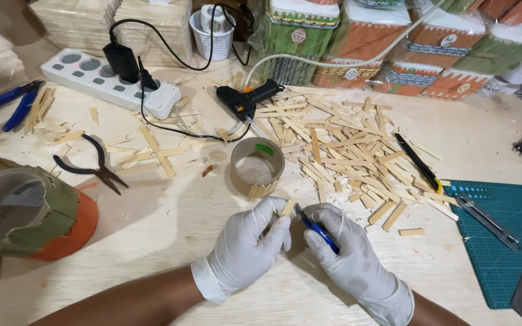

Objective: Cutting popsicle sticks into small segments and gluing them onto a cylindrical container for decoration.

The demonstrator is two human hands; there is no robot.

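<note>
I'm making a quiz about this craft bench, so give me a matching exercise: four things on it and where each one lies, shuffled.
Things:
1. glue gun
2. pliers
3. cutting mat
4. cardboard ring

Places:
A. far right edge
B. just beyond the gloved hands
C. left of the ring, near the painted pot
D. behind the ring, beside the power strip

Pairs: 1-D, 2-C, 3-A, 4-B

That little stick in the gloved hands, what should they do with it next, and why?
Probably close the cutter on the stick to trim its end. The left hand pinches the stick upright, the right hand holds the blue-handled cutter with its tip right at the stick, and the ring just behind already has a few short sticks along its base.
</note>
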